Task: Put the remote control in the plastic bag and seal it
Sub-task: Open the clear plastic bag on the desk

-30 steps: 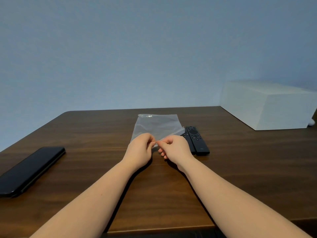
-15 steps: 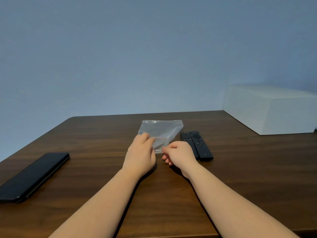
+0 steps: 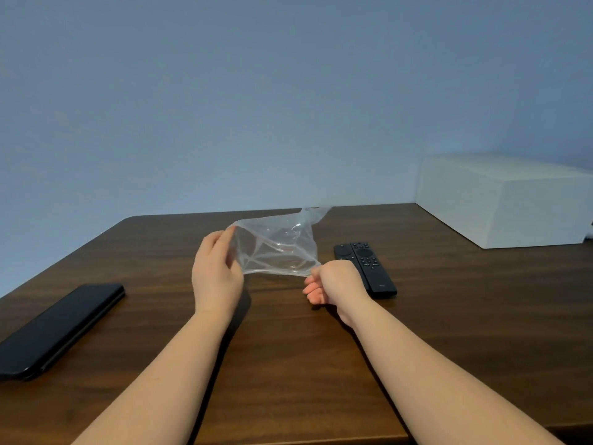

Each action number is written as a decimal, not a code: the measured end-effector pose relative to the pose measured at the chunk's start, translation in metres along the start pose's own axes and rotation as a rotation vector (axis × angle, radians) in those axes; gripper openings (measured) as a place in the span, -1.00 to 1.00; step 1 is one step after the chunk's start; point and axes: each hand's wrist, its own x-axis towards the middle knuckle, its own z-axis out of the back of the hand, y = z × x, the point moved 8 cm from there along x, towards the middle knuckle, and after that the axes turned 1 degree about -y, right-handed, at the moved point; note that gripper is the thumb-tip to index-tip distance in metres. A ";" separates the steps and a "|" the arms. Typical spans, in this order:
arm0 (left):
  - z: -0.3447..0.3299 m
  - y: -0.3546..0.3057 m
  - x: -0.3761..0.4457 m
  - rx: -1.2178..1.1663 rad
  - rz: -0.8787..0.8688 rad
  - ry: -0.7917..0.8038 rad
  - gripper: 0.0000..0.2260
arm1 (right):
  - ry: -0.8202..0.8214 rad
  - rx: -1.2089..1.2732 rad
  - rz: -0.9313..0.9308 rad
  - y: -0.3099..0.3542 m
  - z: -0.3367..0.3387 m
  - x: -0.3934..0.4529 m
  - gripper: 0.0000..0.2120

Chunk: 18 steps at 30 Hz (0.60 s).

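Head view: the plastic bag [image 3: 276, 248] is pinched at its mouth by the left hand [image 3: 216, 274] and right hand [image 3: 335, 284], being opened; next, the remote control [image 3: 369, 268] must be picked up.

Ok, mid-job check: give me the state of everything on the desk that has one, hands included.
plastic bag: lifted off the table, mouth pulled open, empty, unsealed.
left hand: pinching one edge of the bag's mouth.
right hand: pinching the opposite edge.
remote controls: two, side by side, flat on the table, buttons up, not bagged.
phone: flat, screen dark.
white box: closed as far as can be seen.
table: bears everything.
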 end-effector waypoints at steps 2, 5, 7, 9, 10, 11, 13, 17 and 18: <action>0.000 -0.002 -0.001 -0.030 0.009 0.010 -0.74 | -0.020 -0.006 -0.005 0.001 0.002 0.000 -0.70; -0.009 -0.013 -0.005 -0.027 -0.064 0.072 -0.88 | -0.049 -0.132 0.094 0.009 0.005 -0.004 -0.72; -0.016 -0.020 -0.008 -0.010 -0.133 0.111 -0.96 | -0.084 -0.277 0.232 0.016 0.005 -0.012 -0.68; -0.022 -0.022 -0.010 -0.011 -0.162 0.164 -0.95 | -0.179 -0.528 0.395 0.026 0.009 -0.025 -0.58; -0.024 -0.023 -0.011 -0.010 -0.169 0.184 -0.92 | -0.247 -0.649 0.486 0.033 0.012 -0.033 -0.56; -0.025 -0.022 -0.011 0.001 -0.172 0.197 -0.91 | -0.313 -0.746 0.567 0.040 0.017 -0.042 -0.58; -0.026 -0.022 -0.010 0.061 -0.197 0.215 -0.91 | -0.425 -0.935 0.646 0.047 0.029 -0.056 -0.71; -0.026 -0.026 -0.011 0.140 -0.288 0.232 -0.93 | -0.482 -1.230 0.557 0.039 0.044 -0.062 -0.72; -0.027 -0.027 -0.012 0.135 -0.308 0.237 -0.94 | -0.481 -1.263 0.531 0.037 0.044 -0.061 -0.70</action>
